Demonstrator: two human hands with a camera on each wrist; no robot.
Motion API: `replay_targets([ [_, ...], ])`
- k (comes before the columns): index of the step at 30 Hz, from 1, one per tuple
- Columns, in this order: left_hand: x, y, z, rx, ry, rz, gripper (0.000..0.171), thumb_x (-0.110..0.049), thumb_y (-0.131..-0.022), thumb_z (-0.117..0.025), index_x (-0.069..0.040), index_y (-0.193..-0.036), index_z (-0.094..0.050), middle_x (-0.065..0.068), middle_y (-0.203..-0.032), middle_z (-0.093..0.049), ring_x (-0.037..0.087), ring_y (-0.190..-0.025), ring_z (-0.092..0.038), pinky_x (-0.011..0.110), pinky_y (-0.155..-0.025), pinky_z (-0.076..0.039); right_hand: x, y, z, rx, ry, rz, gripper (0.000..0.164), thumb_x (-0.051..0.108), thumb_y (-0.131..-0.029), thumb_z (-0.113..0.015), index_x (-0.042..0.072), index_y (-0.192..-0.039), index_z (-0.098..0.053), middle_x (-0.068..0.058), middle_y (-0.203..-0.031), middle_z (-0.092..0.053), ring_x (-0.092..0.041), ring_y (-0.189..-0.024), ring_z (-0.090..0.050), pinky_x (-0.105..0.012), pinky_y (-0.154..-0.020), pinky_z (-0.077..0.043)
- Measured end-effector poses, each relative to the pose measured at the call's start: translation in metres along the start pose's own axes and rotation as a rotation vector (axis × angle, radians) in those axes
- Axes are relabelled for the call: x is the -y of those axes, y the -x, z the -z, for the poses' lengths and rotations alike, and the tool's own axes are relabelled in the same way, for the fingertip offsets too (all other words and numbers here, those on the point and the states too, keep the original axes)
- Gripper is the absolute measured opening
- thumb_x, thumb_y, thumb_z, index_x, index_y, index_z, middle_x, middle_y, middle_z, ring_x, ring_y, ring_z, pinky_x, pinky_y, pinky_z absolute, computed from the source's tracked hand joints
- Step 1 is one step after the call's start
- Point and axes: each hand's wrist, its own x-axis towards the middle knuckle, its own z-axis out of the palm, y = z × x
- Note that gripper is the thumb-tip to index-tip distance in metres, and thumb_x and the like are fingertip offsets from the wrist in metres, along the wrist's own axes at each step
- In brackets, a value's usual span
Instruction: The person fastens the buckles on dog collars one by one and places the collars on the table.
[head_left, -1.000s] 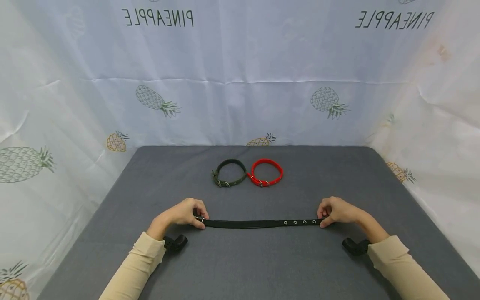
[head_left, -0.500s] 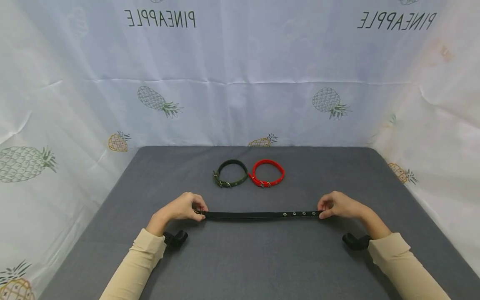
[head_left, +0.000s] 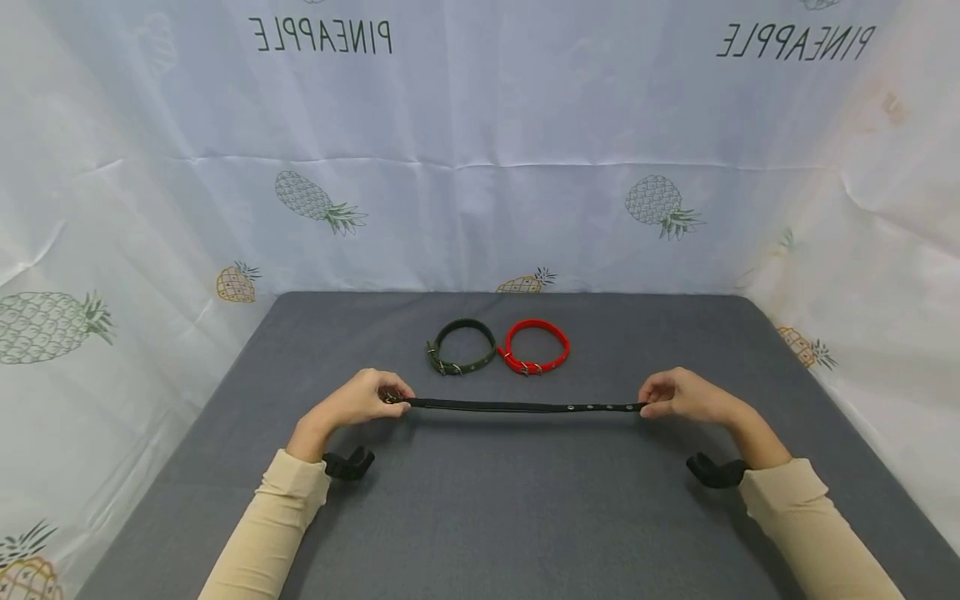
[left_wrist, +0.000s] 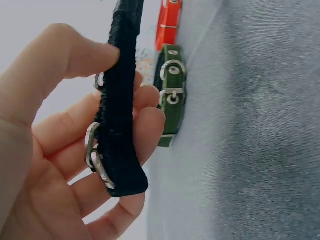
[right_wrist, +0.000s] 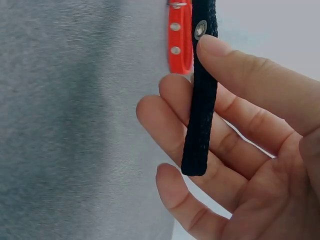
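A black collar (head_left: 495,407) with metal eyelets stretches nearly straight between both hands, raised above the table. My left hand (head_left: 369,396) pinches its buckle end; in the left wrist view the thumb presses the strap (left_wrist: 120,105) against the fingers, and metal rings show along its edge. My right hand (head_left: 678,395) pinches the tip with the eyelets. In the right wrist view the strap end (right_wrist: 199,135) hangs past the thumb across the fingers. Beyond the strap lie a green collar (head_left: 487,360) and a red collar (head_left: 551,363), each buckled into a loop.
The grey table (head_left: 510,517) has a pineapple-print curtain (head_left: 480,217) at its back and sides. Green and red collars sit side by side, touching or nearly so, toward the back middle. A dark band with a camera-like piece (head_left: 348,464) is on each wrist.
Both hands have lifted the black collar off the table and moved it slightly away from me. It now shows more edge-on. The green and red collars have stayed put.
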Motion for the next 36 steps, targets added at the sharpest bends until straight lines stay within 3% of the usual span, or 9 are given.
replay_targets([
  [6, 0.000, -0.001, 0.004, -0.034, 0.045, 0.025, 0.024, -0.019, -0.096, -0.059, -0.002, -0.110, -0.070, 0.015, -0.103, -0.072, 0.019, -0.089, -0.067, 0.028, -0.077, -0.053, 0.003, 0.003, 0.007, -0.032, -0.003, 0.038, 0.024, 0.016, -0.091, -0.065, -0.006, -0.100, -0.065, -0.017, -0.094, -0.069, -0.009, -0.077, -0.065, -0.032, -0.069, -0.055],
  [11, -0.002, -0.002, 0.006, -0.081, 0.062, 0.024, 0.028, -0.022, -0.100, -0.053, -0.001, -0.114, -0.067, 0.017, -0.094, -0.071, 0.026, -0.080, -0.065, 0.026, -0.072, -0.051, 0.005, 0.005, 0.012, -0.108, 0.004, 0.036, 0.024, 0.014, -0.094, -0.061, -0.009, -0.101, -0.065, -0.020, -0.088, -0.069, -0.012, -0.071, -0.063, -0.032, -0.067, -0.055],
  [16, -0.007, -0.003, 0.006, -0.143, 0.087, 0.014, 0.031, -0.021, -0.100, -0.053, -0.001, -0.121, -0.064, 0.020, -0.098, -0.071, 0.030, -0.080, -0.062, 0.025, -0.069, -0.050, 0.007, 0.006, 0.015, -0.176, 0.016, 0.018, 0.023, 0.012, -0.096, -0.058, -0.008, -0.107, -0.065, -0.018, -0.087, -0.070, -0.012, -0.070, -0.064, -0.031, -0.068, -0.056],
  [19, -0.011, -0.004, 0.005, -0.188, 0.114, 0.016, 0.031, -0.021, -0.099, -0.055, -0.002, -0.123, -0.062, 0.021, -0.100, -0.070, 0.028, -0.081, -0.063, 0.023, -0.068, -0.049, 0.010, 0.006, 0.016, -0.218, 0.012, 0.016, 0.024, 0.011, -0.096, -0.058, -0.007, -0.110, -0.065, -0.010, -0.084, -0.071, -0.010, -0.069, -0.064, -0.029, -0.067, -0.055],
  [28, -0.029, -0.011, 0.005, -0.342, 0.205, -0.047, 0.030, -0.019, -0.094, -0.064, -0.003, -0.119, -0.065, 0.023, -0.093, -0.070, 0.000, -0.069, -0.058, 0.020, -0.062, -0.048, 0.024, 0.003, 0.016, -0.402, -0.062, 0.076, 0.027, 0.014, -0.092, -0.066, -0.004, -0.113, -0.066, 0.017, -0.076, -0.069, -0.008, -0.069, -0.066, -0.022, -0.066, -0.053],
  [33, -0.040, -0.015, 0.003, -0.415, 0.296, -0.071, 0.029, -0.015, -0.089, -0.069, -0.003, -0.116, -0.066, 0.026, -0.082, -0.065, 0.000, -0.061, -0.055, 0.019, -0.057, -0.043, 0.033, -0.002, 0.012, -0.494, -0.111, 0.127, 0.027, 0.011, -0.091, -0.065, -0.004, -0.113, -0.063, 0.023, -0.079, -0.067, 0.002, -0.071, -0.065, -0.020, -0.065, -0.053],
  [36, -0.045, -0.017, 0.003, -0.459, 0.342, -0.099, 0.029, -0.013, -0.088, -0.070, -0.002, -0.115, -0.066, 0.020, -0.076, -0.062, 0.002, -0.059, -0.055, 0.019, -0.056, -0.042, 0.038, -0.006, 0.010, -0.543, -0.144, 0.171, 0.025, 0.008, -0.091, -0.065, -0.005, -0.111, -0.063, 0.024, -0.082, -0.066, 0.003, -0.070, -0.064, -0.019, -0.064, -0.052],
])
